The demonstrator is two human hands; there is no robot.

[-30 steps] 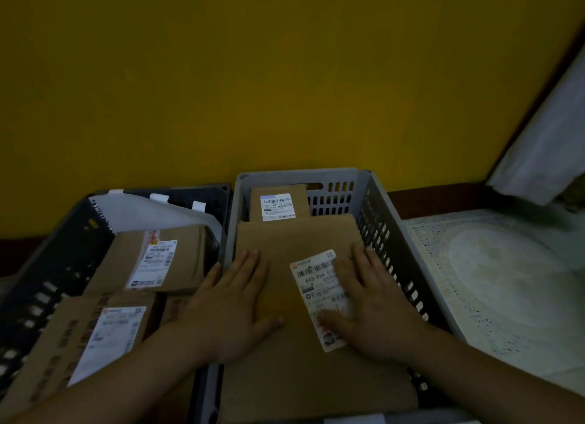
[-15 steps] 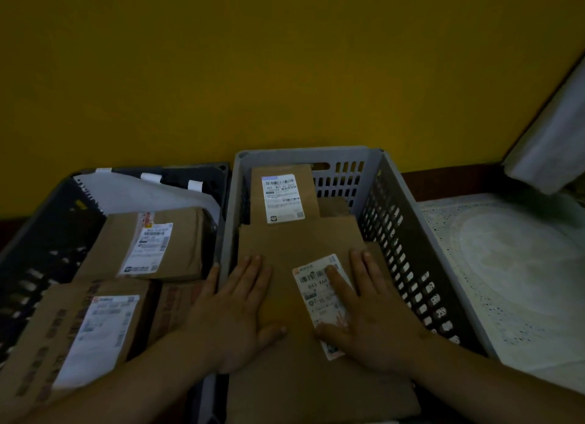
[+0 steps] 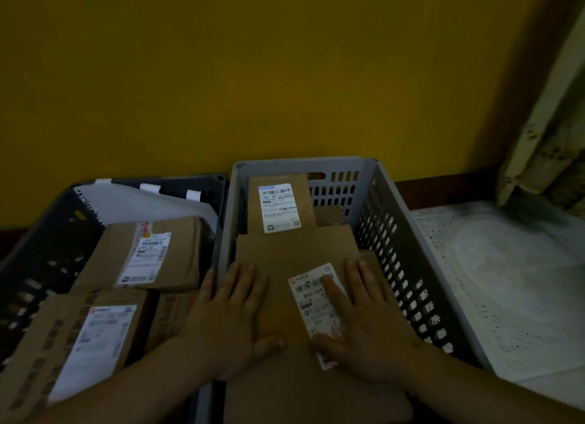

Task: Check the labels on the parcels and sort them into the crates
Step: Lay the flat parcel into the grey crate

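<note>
On the left, our dark crate (image 3: 38, 252) holds three labelled boxes (image 3: 148, 256); the dim light could make us misread a label. Our left hand (image 3: 228, 322) lies flat, fingers straight, on the brown envelope (image 3: 285, 259) in the grey crate (image 3: 392, 208), its outer fingers over the crate's rim, where they could catch. Our right hand (image 3: 367, 322) rests open-fingered across the envelope's label (image 3: 313, 303), hiding part of it, so we could sort it wrongly. The envelope overhangs the near edge and could tip out.
</note>
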